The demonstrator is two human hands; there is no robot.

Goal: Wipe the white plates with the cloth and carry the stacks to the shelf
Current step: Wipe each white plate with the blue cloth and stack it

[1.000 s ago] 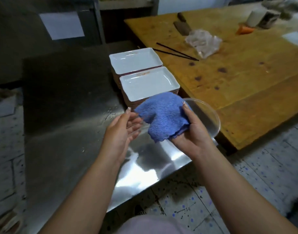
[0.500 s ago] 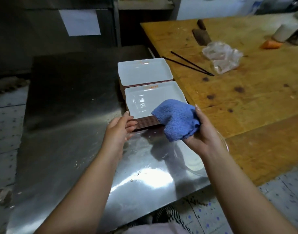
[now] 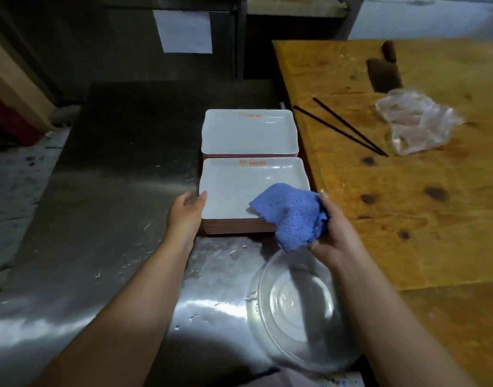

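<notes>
Right hand [image 3: 333,233]: grips the blue cloth [image 3: 291,213] over the near plate stack [image 3: 231,191].
Left hand [image 3: 185,212]: fingers straight, touching that stack's left edge.

A bunched blue terry cloth [image 3: 291,215] covers the near right corner of the top white rectangular plate [image 3: 234,188] and hides most of the right hand's [image 3: 333,234] fingers. The orange printed marks [image 3: 252,163] on the plate rims are too small to read. The clear glass bowl [image 3: 298,311] is smeared by blur, its far rim passing under the right forearm. The yellow wooden desk [image 3: 407,205] runs off the right edge.
</notes>
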